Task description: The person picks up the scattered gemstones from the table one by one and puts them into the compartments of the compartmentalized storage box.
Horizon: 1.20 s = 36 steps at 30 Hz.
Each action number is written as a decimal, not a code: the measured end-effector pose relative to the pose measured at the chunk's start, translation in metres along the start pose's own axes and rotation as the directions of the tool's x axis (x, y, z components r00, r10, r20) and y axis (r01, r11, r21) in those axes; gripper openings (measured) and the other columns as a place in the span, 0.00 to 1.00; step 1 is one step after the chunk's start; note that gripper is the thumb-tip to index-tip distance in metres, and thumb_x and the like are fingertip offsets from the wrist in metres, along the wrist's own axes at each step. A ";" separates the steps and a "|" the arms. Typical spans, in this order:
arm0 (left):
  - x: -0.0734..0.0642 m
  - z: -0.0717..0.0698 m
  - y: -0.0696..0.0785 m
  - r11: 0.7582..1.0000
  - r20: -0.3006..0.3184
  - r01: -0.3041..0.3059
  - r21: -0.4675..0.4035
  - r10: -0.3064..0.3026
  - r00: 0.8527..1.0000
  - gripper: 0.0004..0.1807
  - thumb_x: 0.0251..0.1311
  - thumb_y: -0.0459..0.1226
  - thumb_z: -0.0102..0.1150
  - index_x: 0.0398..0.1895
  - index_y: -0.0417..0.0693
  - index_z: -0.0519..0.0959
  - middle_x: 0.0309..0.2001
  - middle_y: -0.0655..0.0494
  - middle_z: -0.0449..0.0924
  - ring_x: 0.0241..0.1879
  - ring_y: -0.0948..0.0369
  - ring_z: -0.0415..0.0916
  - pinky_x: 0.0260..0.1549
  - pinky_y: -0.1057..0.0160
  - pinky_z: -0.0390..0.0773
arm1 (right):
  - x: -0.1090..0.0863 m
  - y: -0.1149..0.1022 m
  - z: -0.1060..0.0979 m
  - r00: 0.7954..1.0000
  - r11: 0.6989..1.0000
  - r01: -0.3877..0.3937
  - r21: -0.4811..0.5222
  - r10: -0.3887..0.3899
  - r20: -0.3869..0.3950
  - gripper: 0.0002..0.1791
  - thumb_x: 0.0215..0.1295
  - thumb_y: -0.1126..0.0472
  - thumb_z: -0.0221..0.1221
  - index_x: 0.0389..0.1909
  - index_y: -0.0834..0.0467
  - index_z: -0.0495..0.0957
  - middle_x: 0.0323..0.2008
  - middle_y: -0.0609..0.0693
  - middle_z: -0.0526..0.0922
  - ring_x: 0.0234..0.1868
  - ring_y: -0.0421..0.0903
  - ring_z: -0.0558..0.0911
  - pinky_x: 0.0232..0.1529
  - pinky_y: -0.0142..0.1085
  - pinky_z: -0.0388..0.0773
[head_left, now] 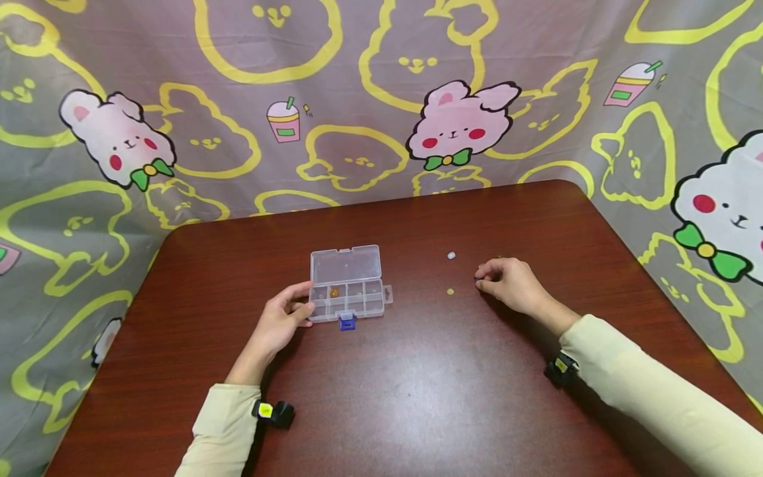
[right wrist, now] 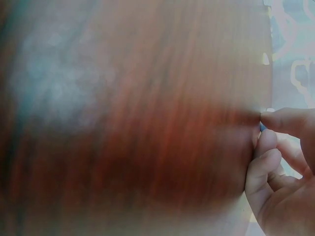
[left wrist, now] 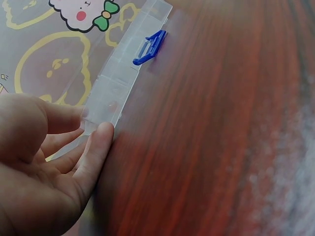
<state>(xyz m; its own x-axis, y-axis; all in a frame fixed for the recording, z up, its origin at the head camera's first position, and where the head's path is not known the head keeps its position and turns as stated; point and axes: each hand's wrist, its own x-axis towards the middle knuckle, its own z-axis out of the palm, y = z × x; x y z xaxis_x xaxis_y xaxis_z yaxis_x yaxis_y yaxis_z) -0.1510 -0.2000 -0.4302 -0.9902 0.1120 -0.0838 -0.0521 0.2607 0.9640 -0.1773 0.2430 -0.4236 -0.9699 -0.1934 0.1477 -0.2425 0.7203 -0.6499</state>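
Nearest to me are my pale sleeves [head_left: 650, 381], each with a black wrist camera [head_left: 281, 415] at the cuff. My left hand [head_left: 279, 322] grips the left end of a clear box [head_left: 377, 313], thumb at the front corner and fingers along the side. The box sits on the brown table [head_left: 411, 397], left of my right hand [head_left: 516, 286], its lid [head_left: 346, 265] open on the far side and its blue latch [head_left: 348, 322] facing me. An orange bead [head_left: 334, 292] lies in the back row, second compartment from the left; the tiny bits in some others are too small to make out. Well apart from the box, my right hand pinches a small blue bit [right wrist: 262, 127] between thumb and fingertip, low over the table. Between box and right hand lie a white bead [head_left: 451, 255] and, closer to me, a yellow bead [head_left: 450, 291]. Beyond the table hangs a curtain [head_left: 357, 106] with cartoon bunnies.
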 end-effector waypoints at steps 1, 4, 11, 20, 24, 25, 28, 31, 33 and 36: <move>0.000 0.000 0.000 1.000 0.001 0.000 -0.002 0.000 1.000 0.25 0.68 0.23 0.54 0.68 0.33 0.69 0.63 0.34 0.71 0.42 0.59 0.76 0.34 0.67 0.84 | 0.000 0.000 0.000 1.000 1.000 -0.001 -0.002 0.001 -0.001 0.03 0.58 0.67 0.70 0.32 0.60 0.86 0.39 0.56 0.87 0.33 0.46 0.79 0.34 0.37 0.73; 0.000 0.000 0.000 1.000 0.002 0.000 -0.003 0.000 1.000 0.25 0.68 0.23 0.54 0.68 0.33 0.69 0.63 0.34 0.71 0.42 0.59 0.76 0.34 0.67 0.84 | 0.000 0.001 0.001 1.000 1.000 -0.001 -0.004 0.001 -0.002 0.03 0.58 0.67 0.70 0.32 0.60 0.86 0.39 0.56 0.87 0.33 0.45 0.79 0.34 0.37 0.73; 0.000 0.000 -0.001 1.000 0.004 -0.006 -0.003 0.007 1.000 0.25 0.68 0.23 0.54 0.68 0.33 0.69 0.63 0.33 0.71 0.42 0.59 0.76 0.34 0.67 0.84 | 0.000 0.001 0.000 1.000 1.000 0.000 -0.008 0.000 -0.002 0.03 0.58 0.67 0.70 0.32 0.60 0.86 0.39 0.56 0.87 0.33 0.45 0.79 0.33 0.35 0.73; 0.000 -0.001 0.000 1.000 0.005 -0.010 0.010 0.010 1.000 0.24 0.69 0.23 0.54 0.68 0.33 0.69 0.63 0.34 0.71 0.43 0.57 0.76 0.34 0.67 0.84 | 0.001 -0.001 -0.002 1.000 1.000 -0.005 0.014 0.005 0.022 0.03 0.58 0.68 0.70 0.32 0.61 0.85 0.41 0.59 0.87 0.35 0.48 0.81 0.33 0.34 0.73; 0.000 -0.001 0.000 1.000 0.006 -0.013 0.015 0.013 1.000 0.24 0.69 0.23 0.54 0.68 0.33 0.69 0.63 0.34 0.71 0.44 0.56 0.76 0.34 0.67 0.84 | 0.001 -0.001 -0.003 0.999 1.000 -0.011 0.019 0.010 0.034 0.04 0.57 0.68 0.70 0.32 0.61 0.85 0.32 0.53 0.85 0.32 0.45 0.78 0.30 0.33 0.71; 0.000 -0.001 0.000 1.000 0.005 -0.015 0.014 0.014 1.000 0.24 0.69 0.23 0.54 0.68 0.33 0.69 0.63 0.34 0.71 0.43 0.56 0.76 0.34 0.67 0.84 | 0.000 -0.001 -0.003 0.999 1.000 -0.012 0.021 0.011 0.037 0.04 0.57 0.68 0.70 0.32 0.61 0.85 0.31 0.51 0.84 0.31 0.45 0.77 0.30 0.32 0.71; 0.000 -0.001 0.000 1.000 0.003 -0.017 0.011 0.017 1.000 0.24 0.68 0.23 0.54 0.68 0.32 0.69 0.63 0.33 0.71 0.43 0.57 0.76 0.34 0.67 0.84 | 0.000 -0.002 -0.003 0.999 1.000 -0.015 0.025 0.014 0.047 0.04 0.57 0.68 0.70 0.32 0.61 0.85 0.28 0.48 0.82 0.31 0.45 0.77 0.29 0.32 0.71; 0.000 -0.001 0.000 1.000 0.004 -0.015 0.013 0.015 1.000 0.24 0.68 0.23 0.54 0.68 0.32 0.69 0.63 0.33 0.71 0.43 0.57 0.76 0.34 0.67 0.84 | 0.000 -0.001 -0.003 0.999 1.000 -0.013 0.028 0.012 0.050 0.04 0.57 0.68 0.70 0.32 0.61 0.85 0.27 0.48 0.82 0.31 0.45 0.77 0.29 0.32 0.71; 0.000 -0.001 0.000 1.000 0.005 -0.013 0.016 0.013 1.000 0.24 0.69 0.23 0.54 0.68 0.33 0.69 0.62 0.33 0.72 0.43 0.56 0.76 0.34 0.67 0.84 | 0.000 -0.001 -0.003 0.999 0.999 -0.015 0.029 0.014 0.050 0.04 0.57 0.68 0.70 0.32 0.61 0.85 0.27 0.48 0.82 0.30 0.45 0.76 0.28 0.32 0.70; 0.000 -0.001 0.000 1.000 0.004 -0.012 0.017 0.012 1.000 0.24 0.69 0.23 0.54 0.68 0.33 0.69 0.62 0.33 0.72 0.43 0.56 0.76 0.34 0.67 0.84 | 0.000 0.000 -0.003 0.998 0.999 -0.021 0.032 0.020 0.054 0.04 0.57 0.68 0.70 0.32 0.61 0.84 0.27 0.48 0.81 0.30 0.45 0.76 0.27 0.32 0.70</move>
<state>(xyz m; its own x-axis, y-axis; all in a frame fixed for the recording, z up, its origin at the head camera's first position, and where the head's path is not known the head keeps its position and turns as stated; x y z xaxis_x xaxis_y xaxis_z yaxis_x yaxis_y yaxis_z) -0.1511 -0.2006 -0.4295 -0.9901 0.1192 -0.0734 -0.0381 0.2752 0.9606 -0.1771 0.2448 -0.4215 -0.9721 -0.2149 0.0945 -0.2211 0.7028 -0.6762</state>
